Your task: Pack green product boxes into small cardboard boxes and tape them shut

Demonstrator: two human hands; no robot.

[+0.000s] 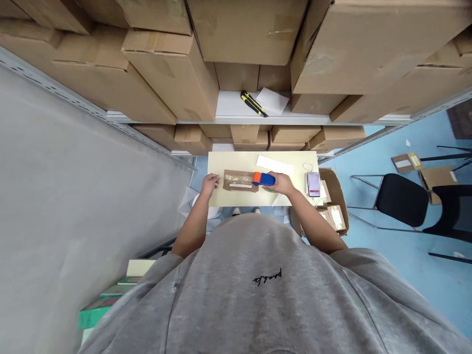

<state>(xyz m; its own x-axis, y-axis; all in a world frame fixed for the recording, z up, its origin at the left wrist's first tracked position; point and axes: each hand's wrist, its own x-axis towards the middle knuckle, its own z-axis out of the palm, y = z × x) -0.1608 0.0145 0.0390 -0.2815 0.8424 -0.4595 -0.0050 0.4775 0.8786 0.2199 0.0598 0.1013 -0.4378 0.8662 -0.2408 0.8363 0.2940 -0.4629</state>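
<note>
A small brown cardboard box (241, 188) lies on the cream table, with shiny clear tape along its top and a white strip across it. My right hand (282, 184) is closed around a blue and orange tape dispenser (264, 179), whose orange end is over the box's right end. Just off the box's left end is my left hand (211, 185), fingers loosely bent and apart, with nothing visible in them.
On the table (217, 160) are a white paper strip (275, 164) and a phone (313, 185). A large carton (341, 204) of small boxes stands right. A yellow-black utility knife (253, 103) lies on the box-filled shelf ahead. A black chair (402, 201) is farther right.
</note>
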